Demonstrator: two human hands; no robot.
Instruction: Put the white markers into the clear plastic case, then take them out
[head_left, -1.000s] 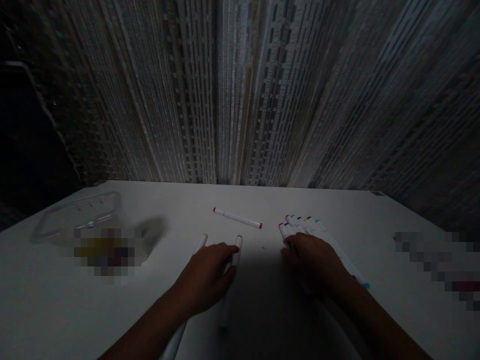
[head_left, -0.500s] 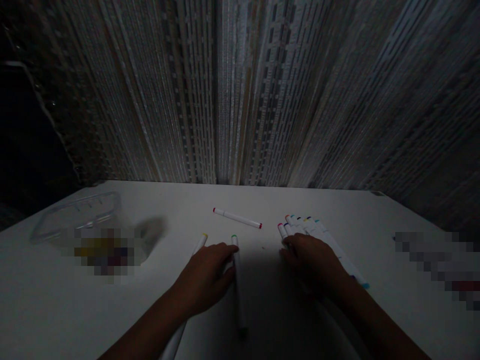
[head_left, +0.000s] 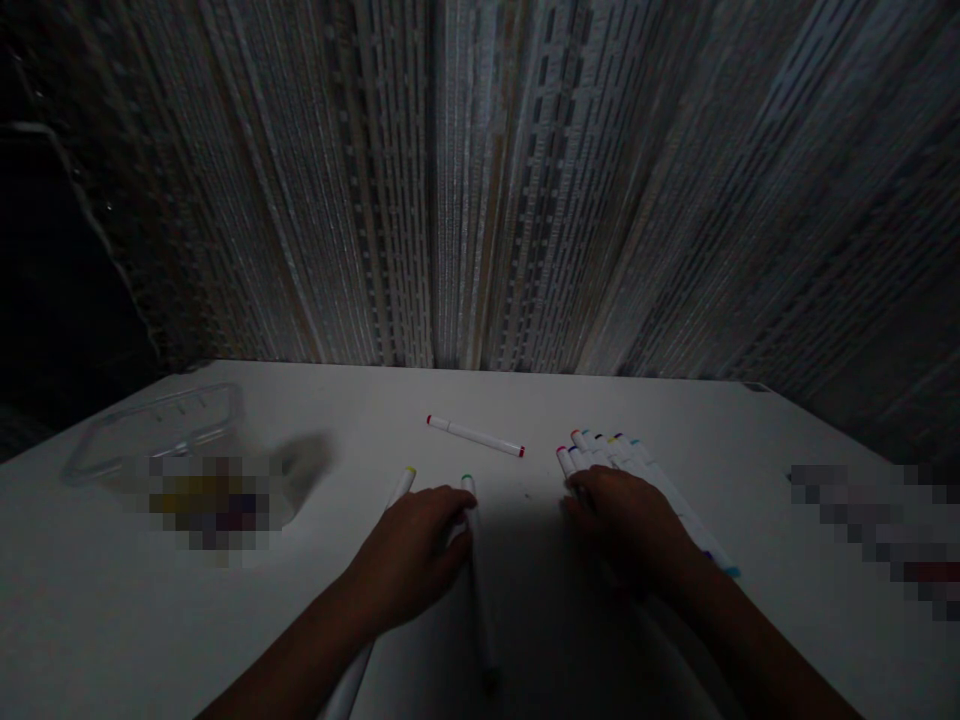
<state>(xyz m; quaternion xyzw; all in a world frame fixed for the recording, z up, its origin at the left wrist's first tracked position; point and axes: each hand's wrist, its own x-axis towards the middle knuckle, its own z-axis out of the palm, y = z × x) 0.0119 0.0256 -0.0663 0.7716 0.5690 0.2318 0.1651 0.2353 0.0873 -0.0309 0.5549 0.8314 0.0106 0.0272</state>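
My left hand [head_left: 411, 553] lies on the white table [head_left: 525, 410], fingers curled over a green-capped white marker [head_left: 472, 500] that points away from me. A yellow-capped marker [head_left: 400, 487] lies just left of it, partly under my wrist. My right hand [head_left: 626, 520] rests with bent fingers on a row of several white markers with coloured caps [head_left: 600, 448]. A red-capped marker [head_left: 475, 436] lies alone farther back between the hands. The scene is dim.
A clear plastic case [head_left: 150, 430] sits at the left of the table beside a blurred patch. Another blurred patch lies at the right edge. A patterned curtain [head_left: 480, 180] hangs behind the table's far edge.
The green-capped marker under my left hand has swung from tilting right to pointing nearly straight away and shifted slightly left. My right hand has stayed on the marker row.
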